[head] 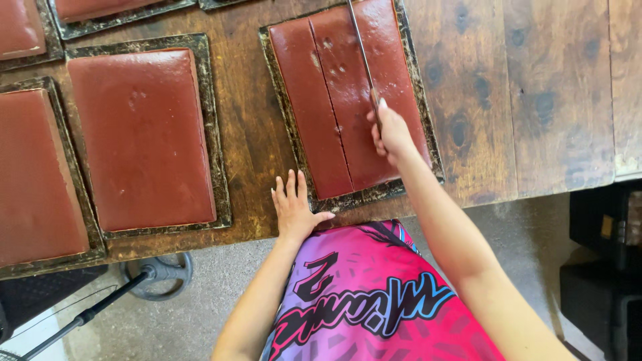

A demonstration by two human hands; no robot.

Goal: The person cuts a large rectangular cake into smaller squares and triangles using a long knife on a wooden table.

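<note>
**Slicing a red-brown slab into strips, one tray at a time**

Cutting is under way on one tray only. At nine o'clock lies a tray with an uncut slab, running off the edge of view, and above it at ten o'clock the corner of another tray. Next comes a full uncut slab in its dark tray, smooth and whole, with a further tray peeping in at eleven o'clock. A sliver of one more tray edge shows at the top, so I count six trays in sight, though the partial ones may hide more.

The left hand rests flat on the wooden table at the near edge, fingers spread and holding nothing, just beside the near left corner of the tray being worked. That slab sits at twelve to one o'clock. One clean cut runs its length near the left side, freeing one narrow strip; a second line is being drawn down the middle. The right hand is wrapped tight around the handle of a long knife, whose blade reaches away toward twelve o'clock over the slab.

As I judge it, one cut is finished, a second is in progress, the right portion awaits, and the other slabs are untouched.

At seven o'clock, under the table, stands a round metal stand base.
</note>
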